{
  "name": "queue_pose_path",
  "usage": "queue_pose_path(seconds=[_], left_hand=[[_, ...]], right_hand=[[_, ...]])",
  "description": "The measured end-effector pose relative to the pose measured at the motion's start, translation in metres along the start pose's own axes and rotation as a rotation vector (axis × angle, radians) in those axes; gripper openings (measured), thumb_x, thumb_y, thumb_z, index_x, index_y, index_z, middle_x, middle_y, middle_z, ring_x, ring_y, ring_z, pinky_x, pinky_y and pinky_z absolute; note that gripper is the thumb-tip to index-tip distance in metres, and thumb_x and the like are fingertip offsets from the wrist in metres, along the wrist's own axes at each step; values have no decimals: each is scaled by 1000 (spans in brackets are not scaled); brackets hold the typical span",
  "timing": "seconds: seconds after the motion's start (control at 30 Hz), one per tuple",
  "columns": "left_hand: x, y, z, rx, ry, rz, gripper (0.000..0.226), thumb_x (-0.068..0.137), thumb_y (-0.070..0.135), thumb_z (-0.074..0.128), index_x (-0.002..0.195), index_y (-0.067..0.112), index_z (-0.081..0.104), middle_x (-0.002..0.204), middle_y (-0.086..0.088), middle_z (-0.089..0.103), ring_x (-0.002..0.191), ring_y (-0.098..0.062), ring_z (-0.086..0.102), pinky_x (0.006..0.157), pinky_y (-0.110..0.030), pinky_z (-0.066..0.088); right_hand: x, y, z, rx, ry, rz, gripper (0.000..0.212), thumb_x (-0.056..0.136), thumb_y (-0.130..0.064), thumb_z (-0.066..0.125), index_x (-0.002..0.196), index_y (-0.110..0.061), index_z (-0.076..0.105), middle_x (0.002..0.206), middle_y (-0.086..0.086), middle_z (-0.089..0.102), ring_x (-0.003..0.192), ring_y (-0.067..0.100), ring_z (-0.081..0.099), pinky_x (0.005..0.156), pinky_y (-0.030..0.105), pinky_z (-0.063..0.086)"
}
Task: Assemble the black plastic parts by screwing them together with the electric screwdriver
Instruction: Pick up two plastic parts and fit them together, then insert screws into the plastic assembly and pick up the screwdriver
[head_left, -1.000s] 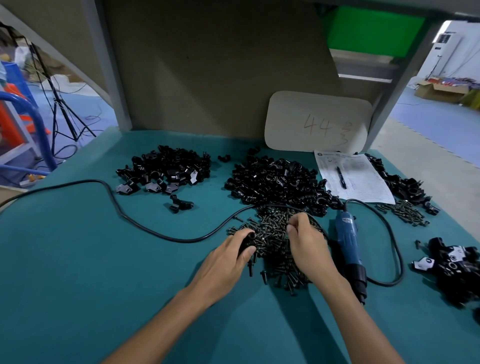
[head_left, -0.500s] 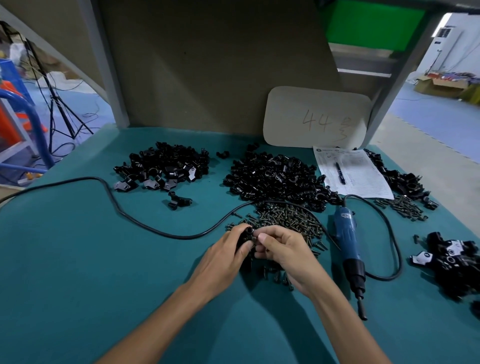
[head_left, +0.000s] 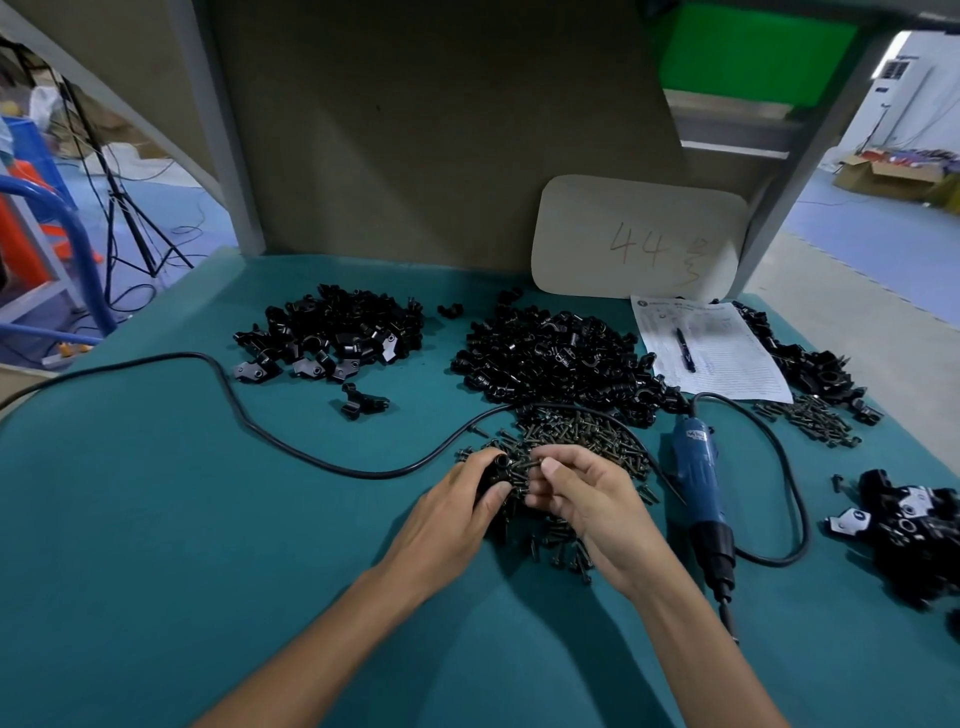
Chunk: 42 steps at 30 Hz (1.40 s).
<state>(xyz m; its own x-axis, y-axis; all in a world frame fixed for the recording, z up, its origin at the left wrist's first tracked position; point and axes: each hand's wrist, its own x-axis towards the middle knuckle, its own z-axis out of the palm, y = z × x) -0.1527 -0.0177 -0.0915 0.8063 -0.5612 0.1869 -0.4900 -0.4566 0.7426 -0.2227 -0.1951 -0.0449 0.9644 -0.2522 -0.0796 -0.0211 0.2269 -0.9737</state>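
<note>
The left hand (head_left: 452, 514) gripped a black part (head_left: 497, 467) over the screw pile (head_left: 582, 439); the right hand (head_left: 587, 501) pinched what looked like 1 screw (head_left: 535, 461) beside it. Probably the screw was being seated; the next move called for the screwdriver (head_left: 698, 478), lying just right.

You were stationed at a factory assembly bench. The teal worktop (head_left: 156, 519) carried bulk heaps of black plastic parts (head_left: 561, 358), a pile of screws (head_left: 576, 431) and a corded electric screwdriver (head_left: 701, 483). A board (head_left: 639, 239) marked "44" leaned at the worktop's far edge beside a printed form (head_left: 727, 358) with a pen (head_left: 684, 349). Cardboard boxes (head_left: 883, 174) stood on the blue floor (head_left: 857, 218) beyond the far right corner.
</note>
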Motion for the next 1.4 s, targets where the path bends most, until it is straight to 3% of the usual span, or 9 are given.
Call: queue_pose_path(seconds=[0.33,0.53,0.93,1.13,1.4], left_hand=[[0,1,-1,13,-12,0,35,106,51,36,140,47,32,129,9,56,106,-10,59,86,-39,55],[0,0,-1,-19,13,-8,36,104,58,34,139,48,33,129,15,55,110,-6,56,90,-36,52],[0,-1,0,6,-12,9,43,102,64,29,141,46,32,128,12,55,106,-7,58,85,-37,55],[0,0,-1,15,-15,16,40,102,64,28,139,48,31,124,13,55,103,-6,58,84,-37,55],[-1,3,-2,65,-38,34,38,105,58,30,140,46,34,127,11,55,107,-12,59,86,-41,54]], right_hand=[[2,5,11,-47,-51,35,18,101,0,58,108,-5,74,89,10,75,83,19,71,76,27,59],[4,2,10,-94,55,-8,15,101,-3,60,108,-6,73,92,12,75,85,21,73,78,28,60],[7,3,11,-365,6,-34,15,100,-8,63,105,-15,76,91,5,75,84,14,73,74,26,59],[10,4,6,-327,-7,12,8,99,-9,66,103,-10,72,89,7,74,79,14,72,72,26,59],[11,6,8,-786,-7,-61,33,104,-47,51,82,-24,64,74,-10,70,71,16,68,72,43,61]])
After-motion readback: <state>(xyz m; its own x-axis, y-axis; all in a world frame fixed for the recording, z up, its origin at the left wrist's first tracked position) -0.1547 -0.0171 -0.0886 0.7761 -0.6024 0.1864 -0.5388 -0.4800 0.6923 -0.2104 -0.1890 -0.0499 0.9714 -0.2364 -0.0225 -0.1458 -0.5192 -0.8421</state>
